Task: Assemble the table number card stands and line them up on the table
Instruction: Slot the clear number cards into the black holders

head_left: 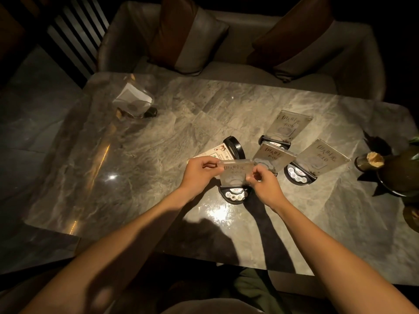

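Observation:
A clear acrylic number card (234, 174) stands over a round black base (234, 194) near the table's middle. My left hand (199, 171) pinches the card's left edge and my right hand (264, 181) pinches its right edge. Three more cards stand in black bases to the right: one just behind (273, 158), one further back (286, 125) and one at the right (322, 158). An empty black base (234, 147) lies tipped on a printed paper card (214, 155) behind my left hand.
The marble table (147, 155) has a glass holder with white paper (133, 100) at the back left. Dark plant decorations (394, 168) crowd the right edge. A sofa with cushions (188, 37) stands behind the table.

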The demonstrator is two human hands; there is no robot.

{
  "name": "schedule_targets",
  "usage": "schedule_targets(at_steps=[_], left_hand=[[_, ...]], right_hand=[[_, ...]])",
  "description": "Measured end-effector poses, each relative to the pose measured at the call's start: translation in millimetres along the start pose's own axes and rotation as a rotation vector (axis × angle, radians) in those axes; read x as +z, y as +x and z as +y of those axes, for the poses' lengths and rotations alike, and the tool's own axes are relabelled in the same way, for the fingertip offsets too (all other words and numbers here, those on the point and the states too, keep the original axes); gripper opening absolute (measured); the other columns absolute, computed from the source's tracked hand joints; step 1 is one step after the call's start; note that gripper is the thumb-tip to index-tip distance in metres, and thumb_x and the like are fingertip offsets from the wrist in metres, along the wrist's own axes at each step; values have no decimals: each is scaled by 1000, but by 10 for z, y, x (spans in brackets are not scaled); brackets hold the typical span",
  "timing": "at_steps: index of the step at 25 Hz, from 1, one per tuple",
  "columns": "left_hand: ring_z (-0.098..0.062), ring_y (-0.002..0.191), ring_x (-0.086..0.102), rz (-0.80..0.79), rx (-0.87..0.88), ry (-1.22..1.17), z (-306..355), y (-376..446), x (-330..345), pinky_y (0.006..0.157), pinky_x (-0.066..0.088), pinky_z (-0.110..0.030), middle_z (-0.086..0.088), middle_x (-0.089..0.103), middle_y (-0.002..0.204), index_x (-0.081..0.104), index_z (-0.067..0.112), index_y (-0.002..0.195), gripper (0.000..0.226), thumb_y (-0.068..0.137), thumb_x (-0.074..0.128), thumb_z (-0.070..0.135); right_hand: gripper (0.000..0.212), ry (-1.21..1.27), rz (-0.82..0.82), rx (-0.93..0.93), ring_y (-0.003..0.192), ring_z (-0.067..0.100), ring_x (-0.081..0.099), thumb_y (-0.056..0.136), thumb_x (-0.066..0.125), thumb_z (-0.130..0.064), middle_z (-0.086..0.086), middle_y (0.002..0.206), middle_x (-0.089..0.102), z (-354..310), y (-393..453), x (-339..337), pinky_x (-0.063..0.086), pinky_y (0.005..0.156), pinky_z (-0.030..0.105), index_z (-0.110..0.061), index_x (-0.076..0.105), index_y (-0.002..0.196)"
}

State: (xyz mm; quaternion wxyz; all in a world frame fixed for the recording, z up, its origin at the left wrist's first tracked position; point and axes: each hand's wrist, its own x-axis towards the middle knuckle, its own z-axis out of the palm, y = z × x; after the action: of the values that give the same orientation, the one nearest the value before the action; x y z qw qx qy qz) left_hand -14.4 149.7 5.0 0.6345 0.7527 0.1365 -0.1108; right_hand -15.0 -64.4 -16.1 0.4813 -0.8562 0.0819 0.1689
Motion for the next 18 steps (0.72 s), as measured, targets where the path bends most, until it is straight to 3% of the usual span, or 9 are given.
schedule_targets(at_steps=[3, 5, 9, 13, 15, 18], left_hand=[[-4, 77, 70, -57, 24, 37, -16, -37, 4, 71, 57, -21, 2, 76, 85, 78, 11, 89, 15, 78, 80, 2], [-2, 77, 71, -129, 10, 43, -36, -53, 10, 72, 57, -19, 1, 76, 85, 77, 11, 92, 18, 78, 80, 1], [4, 75, 66, -85, -39, 83, -214, 10, -16, 71, 53, -11, -3, 74, 90, 77, 11, 95, 15, 83, 76, 3], [-25, 104, 68, 83, -254, 64, -519, 249, -81, 93, 57, -34, -7, 69, 108, 69, 8, 114, 32, 83, 75, 5], [-21, 106, 63, 124, -313, 158, -649, 415, -136, 95, 54, -32, -4, 63, 117, 60, 8, 127, 53, 78, 80, 11], [-20, 106, 62, 84, -209, 476, -756, 654, -209, 91, 56, -42, 1, 63, 118, 57, 22, 125, 70, 61, 80, 37]], right_hand=[[5, 6, 13, 20, 82, 15, 65, 93, 63, -4, 0, 88, 70, 97, -22, 26, 52, 75, 30, -9, 64, 93], [12, -28, 23, 54, 90, 22, 66, 93, 65, -6, 5, 98, 72, 160, -46, 29, 52, 82, 38, -10, 68, 104], [18, 16, 43, 114, 97, 18, 66, 93, 66, -6, 3, 105, 72, 266, -81, 40, 50, 83, 30, -13, 68, 109], [18, -29, 43, 309, 91, 25, 64, 88, 70, -12, 5, 96, 69, 436, -159, 170, 48, 78, 35, -6, 61, 103], [16, -157, -61, 349, 85, 29, 63, 86, 69, -17, 6, 87, 67, 443, -291, 292, 48, 76, 38, -6, 61, 93], [21, -364, -371, 99, 80, 28, 66, 86, 68, -24, 14, 85, 71, 308, -460, 559, 52, 76, 45, -3, 66, 88]])
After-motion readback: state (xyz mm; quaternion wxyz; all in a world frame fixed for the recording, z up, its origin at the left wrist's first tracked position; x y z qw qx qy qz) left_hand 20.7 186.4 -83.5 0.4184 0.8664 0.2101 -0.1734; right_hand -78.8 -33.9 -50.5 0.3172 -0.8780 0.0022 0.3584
